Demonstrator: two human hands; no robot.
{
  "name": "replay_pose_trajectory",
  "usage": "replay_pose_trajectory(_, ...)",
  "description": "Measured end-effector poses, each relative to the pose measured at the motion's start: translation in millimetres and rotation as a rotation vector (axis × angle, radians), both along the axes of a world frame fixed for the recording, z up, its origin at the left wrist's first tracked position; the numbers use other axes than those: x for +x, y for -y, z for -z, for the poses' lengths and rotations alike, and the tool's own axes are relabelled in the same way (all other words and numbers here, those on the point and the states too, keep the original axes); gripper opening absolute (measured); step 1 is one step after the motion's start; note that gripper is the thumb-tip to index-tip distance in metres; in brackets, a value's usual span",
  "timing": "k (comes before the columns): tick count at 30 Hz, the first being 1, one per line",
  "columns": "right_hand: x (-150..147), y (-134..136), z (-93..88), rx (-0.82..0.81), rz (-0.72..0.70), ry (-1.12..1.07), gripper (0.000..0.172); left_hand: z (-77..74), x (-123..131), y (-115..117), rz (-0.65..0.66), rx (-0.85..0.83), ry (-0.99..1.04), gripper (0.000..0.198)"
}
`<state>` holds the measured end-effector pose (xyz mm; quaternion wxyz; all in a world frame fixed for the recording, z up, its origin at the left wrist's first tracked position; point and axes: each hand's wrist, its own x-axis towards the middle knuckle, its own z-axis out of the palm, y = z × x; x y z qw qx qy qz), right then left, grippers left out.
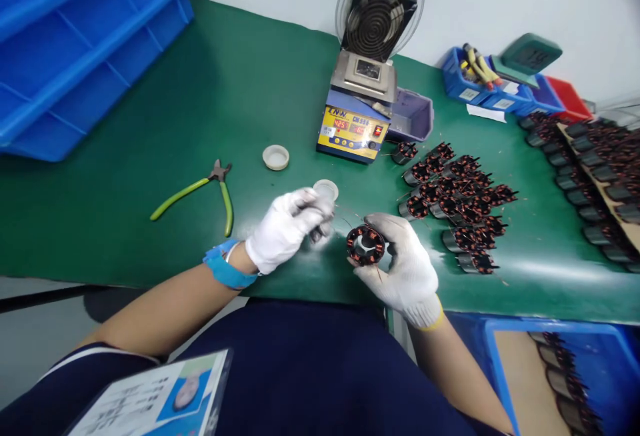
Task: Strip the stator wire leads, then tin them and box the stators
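My right hand (403,266), in a white glove, grips a ring-shaped copper-wound coil (366,245) between thumb and fingers, its round opening facing up. Thin wire ends stick out from the coil. Left of it, my left hand (293,228), also gloved and with a blue wrist strap, has its fingertips pressed together and slightly blurred; whatever they may hold is too small to make out. Just beyond those fingertips lies a small round white dish (326,189). A second small dish (275,157) sits farther left.
Green-handled cutters (219,171) lie open at left. A yellow-and-blue solder pot (353,131) stands at the back. Several coils (465,199) are grouped at right, with more on a board (600,183) beyond. Blue bins (457,76) line the back; a large blue rack (90,43) fills the upper left.
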<state>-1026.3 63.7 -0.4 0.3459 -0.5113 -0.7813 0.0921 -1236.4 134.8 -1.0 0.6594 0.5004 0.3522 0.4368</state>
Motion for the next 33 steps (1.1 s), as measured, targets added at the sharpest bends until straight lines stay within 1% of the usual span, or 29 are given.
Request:
replay_pose_trajectory(2,-2.3,-3.1,-0.6,0.004,0.01,0.003,0.056,6.3,-5.1,-6.9,-0.273,-0.021,0.133,0.028)
replay_pose_trajectory(3,-3.4,-4.8,-0.7,0.001,0.013,0.009,0.055,8.2,-7.6,-9.6,-0.353,-0.013,0.149,0.03)
replay_pose_trajectory(4,-4.5,-6.5,-0.7,-0.004,0.016,0.016,0.054,9.0,-9.7,-11.2,-0.354,-0.001,0.13,0.032)
replay_pose_trajectory(5,-5.7,-8.3,-0.5,-0.01,0.017,0.023,0.054,8.6,-11.0,-11.6,-0.286,0.003,0.077,0.035)
replay_pose_trajectory(7,-8.0,-11.8,0.1,-0.017,0.011,0.036,0.053,5.2,-10.4,-10.0,-0.082,-0.017,-0.034,0.036)
replay_pose_trajectory(8,-9.1,-13.5,0.4,-0.025,0.004,0.046,0.052,3.1,-8.9,-9.2,-0.016,-0.035,-0.055,0.034)
replay_pose_trajectory(9,-10.1,-15.0,0.6,-0.038,-0.006,0.062,0.052,1.2,-7.0,-9.3,-0.001,-0.054,-0.046,0.03)
replay_pose_trajectory(10,-10.9,-16.5,0.6,-0.05,-0.016,0.082,0.052,0.2,-5.4,-10.9,-0.042,-0.073,-0.013,0.027)
replay_pose_trajectory(13,-12.1,-22.3,-0.8,-0.106,-0.008,0.131,0.05,3.9,-5.8,-24.3,-0.305,-0.122,0.155,0.025)
replay_pose_trajectory(15,-12.3,-28.9,-2.1,-0.197,0.06,0.122,0.051,11.1,-10.3,-36.5,-0.468,-0.145,0.224,0.025)
replay_pose_trajectory(17,-12.5,-38.8,-3.2,-0.344,0.151,0.108,0.055,19.5,-14.9,-46.7,-0.555,-0.152,0.243,0.026)
replay_pose_trajectory(18,-12.8,-44.7,-3.5,-0.419,0.195,0.117,0.056,23.3,-16.4,-50.2,-0.565,-0.163,0.239,0.028)
replay_pose_trajectory(20,-13.6,-57.0,-3.8,-0.528,0.258,0.164,0.056,29.5,-16.9,-54.2,-0.543,-0.211,0.221,0.03)
replay_pose_trajectory(22,-15.0,-67.9,-3.9,-0.586,0.287,0.215,0.052,33.5,-15.0,-55.6,-0.515,-0.268,0.201,0.033)
replay_pose_trajectory(24,-16.5,-75.5,-4.1,-0.617,0.276,0.232,0.05,35.7,-12.5,-56.4,-0.505,-0.295,0.18,0.034)
replay_pose_trajectory(28,-16.8,-80.5,-4.0,-0.627,0.278,0.235,0.053,36.6,-11.3,-59.0,-0.511,-0.298,0.143,0.032)
replay_pose_trajectory(30,-14.9,-79.5,-3.0,-0.618,0.274,0.195,0.055,36.7,-12.1,-60.3,-0.513,-0.298,0.14,0.032)
replay_pose_trajectory(32,-12.1,-77.6,-2.1,-0.576,0.264,0.115,0.057,36.9,-12.5,-60.8,-0.509,-0.293,0.14,0.034)
replay_pose_trajectory(33,-10.6,-76.6,-1.9,-0.522,0.262,0.083,0.058,37.0,-12.4,-60.9,-0.507,-0.291,0.137,0.036)
